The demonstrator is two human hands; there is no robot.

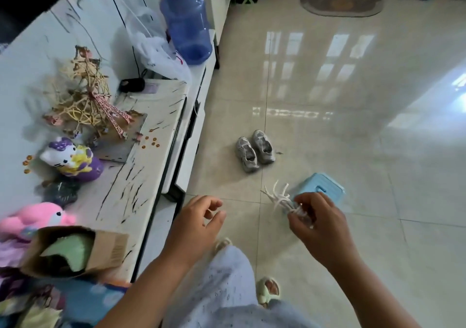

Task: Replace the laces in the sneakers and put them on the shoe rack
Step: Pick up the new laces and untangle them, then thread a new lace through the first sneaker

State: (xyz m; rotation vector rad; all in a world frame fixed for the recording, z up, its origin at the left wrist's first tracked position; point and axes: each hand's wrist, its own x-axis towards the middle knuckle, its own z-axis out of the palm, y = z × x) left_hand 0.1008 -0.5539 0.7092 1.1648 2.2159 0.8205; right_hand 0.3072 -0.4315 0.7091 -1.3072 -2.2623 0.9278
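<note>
We pinch a bundle of white shoelaces [280, 199] in our right hand [320, 224], fingers curled round it, the loose ends fanning up and to the left of the knuckles. Our left hand [199, 219] hangs beside it, fingers loosely curled, holding nothing. Just beyond the right hand we see a light blue plastic stool [325, 181] on the glossy beige tiled floor [353, 126]. Further ahead, well apart from both hands, the pair of grey sneakers [255, 152] sits side by side on the tiles. To our left runs a white marbled cabinet top [151, 131], carrying a wooden ferris-wheel model [88, 95], a purple and white cat figurine [73, 160] and a big blue water jug [186, 27].
</note>
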